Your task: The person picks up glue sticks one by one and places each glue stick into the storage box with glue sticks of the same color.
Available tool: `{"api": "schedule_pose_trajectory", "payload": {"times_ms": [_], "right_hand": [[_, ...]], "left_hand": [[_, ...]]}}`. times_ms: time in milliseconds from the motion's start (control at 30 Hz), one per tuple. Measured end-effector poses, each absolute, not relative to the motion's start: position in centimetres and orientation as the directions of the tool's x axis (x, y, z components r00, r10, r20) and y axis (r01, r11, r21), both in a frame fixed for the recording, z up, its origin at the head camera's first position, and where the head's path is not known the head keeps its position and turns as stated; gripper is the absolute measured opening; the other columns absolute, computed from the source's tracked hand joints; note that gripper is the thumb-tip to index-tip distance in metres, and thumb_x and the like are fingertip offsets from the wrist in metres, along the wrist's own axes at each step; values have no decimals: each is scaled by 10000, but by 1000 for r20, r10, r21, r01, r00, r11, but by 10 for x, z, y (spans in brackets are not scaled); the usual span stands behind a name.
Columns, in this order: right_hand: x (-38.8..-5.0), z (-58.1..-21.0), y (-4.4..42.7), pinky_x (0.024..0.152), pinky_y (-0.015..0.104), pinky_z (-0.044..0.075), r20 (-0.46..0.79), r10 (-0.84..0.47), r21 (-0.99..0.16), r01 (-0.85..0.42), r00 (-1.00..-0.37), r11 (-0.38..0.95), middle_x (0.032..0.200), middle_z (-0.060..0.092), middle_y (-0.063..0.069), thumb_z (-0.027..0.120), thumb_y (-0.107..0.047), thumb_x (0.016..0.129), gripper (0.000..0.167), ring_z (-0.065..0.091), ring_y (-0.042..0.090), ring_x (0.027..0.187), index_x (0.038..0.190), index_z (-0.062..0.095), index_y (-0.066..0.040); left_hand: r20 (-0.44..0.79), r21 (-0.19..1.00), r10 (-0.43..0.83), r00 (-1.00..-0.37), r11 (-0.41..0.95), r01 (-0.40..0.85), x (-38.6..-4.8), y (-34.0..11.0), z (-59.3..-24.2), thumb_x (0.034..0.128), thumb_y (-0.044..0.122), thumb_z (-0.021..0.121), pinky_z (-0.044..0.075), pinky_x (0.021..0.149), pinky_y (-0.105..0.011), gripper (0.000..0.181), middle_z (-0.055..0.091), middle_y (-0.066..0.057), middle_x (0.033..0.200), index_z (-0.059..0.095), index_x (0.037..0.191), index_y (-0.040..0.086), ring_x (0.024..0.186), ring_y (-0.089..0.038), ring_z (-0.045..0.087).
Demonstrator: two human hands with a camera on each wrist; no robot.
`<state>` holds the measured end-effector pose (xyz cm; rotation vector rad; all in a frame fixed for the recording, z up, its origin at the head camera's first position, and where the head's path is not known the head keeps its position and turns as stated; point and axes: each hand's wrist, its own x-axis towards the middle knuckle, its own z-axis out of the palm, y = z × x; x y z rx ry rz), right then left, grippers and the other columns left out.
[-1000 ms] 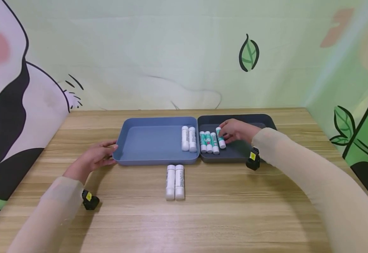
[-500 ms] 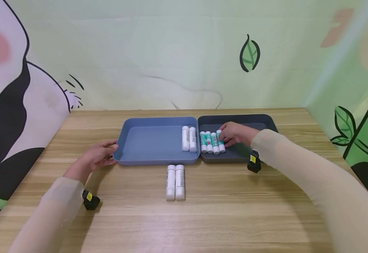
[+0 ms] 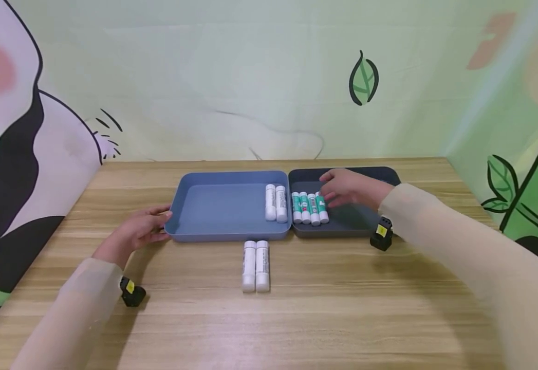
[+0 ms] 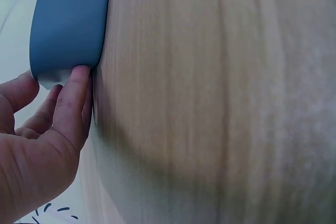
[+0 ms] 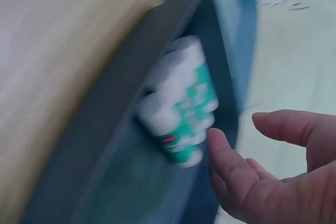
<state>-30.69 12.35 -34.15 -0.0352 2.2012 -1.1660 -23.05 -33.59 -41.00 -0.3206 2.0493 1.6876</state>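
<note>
My left hand (image 3: pixel 146 227) touches the left end of the blue tray (image 3: pixel 232 237); in the left wrist view its thumb and fingers (image 4: pixel 71 98) lie against the tray's end wall. My right hand (image 3: pixel 349 187) hovers over the dark grey tray (image 3: pixel 356 232), fingers spread and holding nothing, close to the rightmost green-and-white glue stick (image 3: pixel 322 209). Several such glue sticks (image 3: pixel 304 208) lie side by side at that tray's left end. Two larger white tubes (image 3: pixel 275 204), like big glue sticks, lie in the blue tray's right end. The right wrist view is blurred.
Two more white tubes (image 3: pixel 256 266) lie side by side on the wooden table (image 3: pixel 195 318), in front of the blue tray. The trays stand against each other near the table's back edge. A printed cloth backdrop (image 3: pixel 250 92) rises behind.
My right hand has set the rightmost glue stick down beside the others, let it go and drawn slightly away to the right. My left hand has stayed at the blue tray.
</note>
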Motion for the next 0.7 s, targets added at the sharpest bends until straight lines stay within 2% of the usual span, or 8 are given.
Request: {"api": "schedule_pose_trajectory", "payload": {"times_ms": [67, 167, 300, 367, 433, 533, 700], "right_hand": [[-300, -328, 123, 1114, 448, 512, -495, -350, -781, 231, -795, 581, 1548, 389, 302, 479, -26, 1029, 637, 454, 394, 1402, 1593, 192, 44], [-287, -310, 121, 1177, 513, 444, -465, -397, -801, 184, -791, 570, 1521, 392, 284, 487, -55, 1037, 619, 415, 419, 1441, 1586, 213, 24], [-264, -289, 114, 1090, 450, 533, -401, -431, -816, 101, -808, 569, 1432, 450, 226, 523, -80, 1040, 562, 504, 370, 1342, 1550, 301, 6], [-251, -284, 112, 1011, 388, 582, -365, -437, -827, 70, -822, 558, 1406, 470, 215, 535, -74, 1037, 528, 546, 341, 1280, 1523, 346, 8], [-237, -282, 109, 960, 355, 604, -334, -440, -837, 48, -833, 545, 1399, 483, 218, 550, -70, 1028, 513, 575, 325, 1228, 1504, 377, 12], [-221, -285, 104, 947, 349, 609, -316, -432, -849, 48, -845, 526, 1413, 486, 225, 571, -66, 1016, 498, 589, 302, 1176, 1485, 416, -2], [-204, -292, 98, 945, 365, 612, -303, -417, -867, 66, -857, 495, 1388, 507, 211, 590, -65, 1006, 485, 599, 285, 1137, 1467, 450, -17]], "left_hand": [[-492, 860, 111, -864, 220, -461, -231, -336, -410, 1099, 248, 455, 592, 841, -176, 671, 359, -192, 1516, 110, 1646, 71, 911, 23, 595], [-497, 857, 113, -861, 223, -465, -231, -335, -409, 1103, 253, 442, 589, 839, -170, 667, 306, -219, 1564, 99, 1647, 76, 912, 24, 586], [-493, 860, 114, -863, 217, -462, -231, -334, -409, 1103, 255, 442, 588, 840, -167, 670, 288, -229, 1584, 95, 1648, 79, 911, 30, 587], [-485, 865, 120, -866, 215, -454, -232, -334, -409, 1101, 250, 447, 589, 837, -168, 671, 377, -202, 1506, 98, 1647, 73, 911, 32, 591], [-478, 869, 126, -869, 212, -447, -232, -335, -410, 1099, 245, 454, 589, 832, -171, 676, 472, -120, 1381, 99, 1646, 67, 914, 33, 594], [-475, 871, 128, -871, 208, -444, -233, -335, -411, 1099, 237, 456, 589, 821, -171, 674, 519, -1, 1235, 103, 1645, 63, 909, 33, 595], [-485, 866, 117, -867, 200, -458, -232, -337, -410, 1098, 237, 459, 592, 818, -177, 670, 503, -29, 1275, 110, 1647, 75, 905, 23, 597]]}}
